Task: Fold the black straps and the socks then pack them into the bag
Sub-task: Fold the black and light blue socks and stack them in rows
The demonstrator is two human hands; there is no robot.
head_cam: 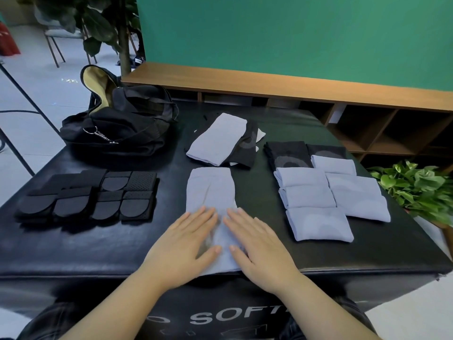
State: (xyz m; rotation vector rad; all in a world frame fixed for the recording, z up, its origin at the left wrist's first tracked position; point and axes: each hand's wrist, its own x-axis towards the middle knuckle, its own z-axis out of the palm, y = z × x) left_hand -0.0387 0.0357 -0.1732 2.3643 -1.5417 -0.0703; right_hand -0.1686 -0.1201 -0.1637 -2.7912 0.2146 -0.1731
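A pale blue sock (pixel 210 190) lies stretched out lengthwise in front of me on the black padded table (pixel 103 246). My left hand (pixel 182 244) and my right hand (pixel 259 249) press flat on its near end, fingers straight, side by side. Folded pale blue socks (pixel 326 204) lie in two columns at the right, with folded black socks (pixel 289 154) behind them. A loose heap of unfolded socks (pixel 220 141) sits beyond the stretched sock. Folded black straps (pixel 90 197) are lined up at the left. The black bag (pixel 127 128) stands open at the far left corner.
A wooden shelf unit (pixel 367 119) runs behind the table below a green wall. Leafy plants (pixel 416 190) crowd the table's right edge. A potted tree (pixel 122 33) and chair legs stand on the floor at the back left.
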